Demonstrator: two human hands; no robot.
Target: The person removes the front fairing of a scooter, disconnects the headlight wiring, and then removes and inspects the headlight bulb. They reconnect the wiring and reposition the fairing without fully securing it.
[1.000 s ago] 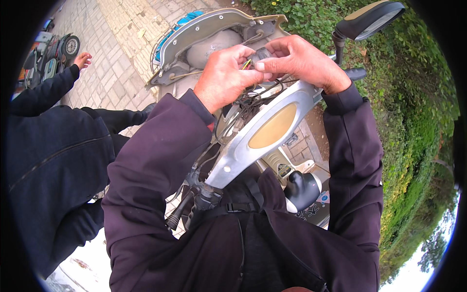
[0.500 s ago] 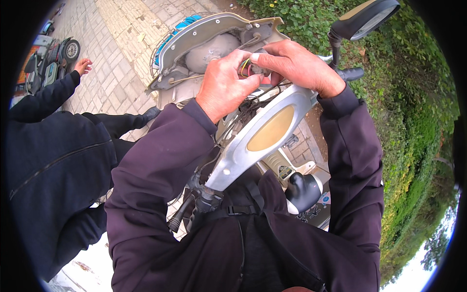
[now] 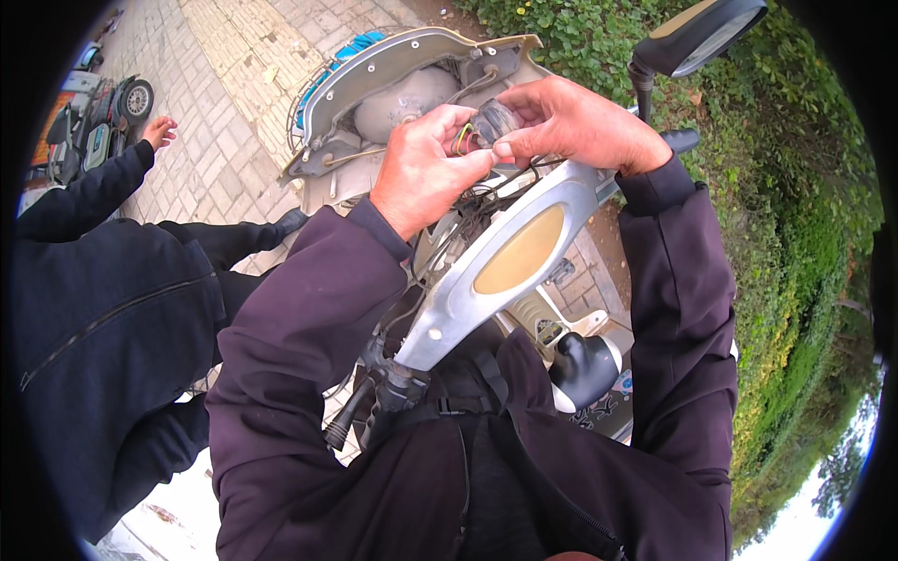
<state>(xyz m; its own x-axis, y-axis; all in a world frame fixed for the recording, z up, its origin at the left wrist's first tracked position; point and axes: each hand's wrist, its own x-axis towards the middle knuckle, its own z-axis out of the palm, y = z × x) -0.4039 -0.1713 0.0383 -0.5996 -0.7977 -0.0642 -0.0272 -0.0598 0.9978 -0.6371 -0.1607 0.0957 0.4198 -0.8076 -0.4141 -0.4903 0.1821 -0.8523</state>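
Both hands are raised over the opened front of a scooter. My left hand point(image 3: 426, 173) pinches a small bundle of coloured wires point(image 3: 462, 140), yellow and reddish ones among them. Those wires run to a dusty dark-grey part point(image 3: 494, 122), blocky, perhaps a connector; its exact kind cannot be made out. Closed round that part is my right hand point(image 3: 589, 126), its thumb near my left fingertips. Just beneath lies the silver handlebar cover point(image 3: 440, 318) with a gold oval inset. Beyond my hands, the detached front panel point(image 3: 323, 98) shows its inner side and a grey rounded lamp housing point(image 3: 407, 101).
Dark loose cables point(image 3: 477, 201) hang below my hands. A mirror point(image 3: 706, 37) rises at the right, before a green hedge point(image 3: 786, 234). A person in dark clothes point(image 3: 122, 309) stands close at my left, one hand out. Brick paving point(image 3: 206, 150) and a parked vehicle point(image 3: 98, 131) lie farther off.
My right hand has turned and shifted slightly right, leaving more of the grey part in sight. My left hand has moved a little left and down, still on the wires.
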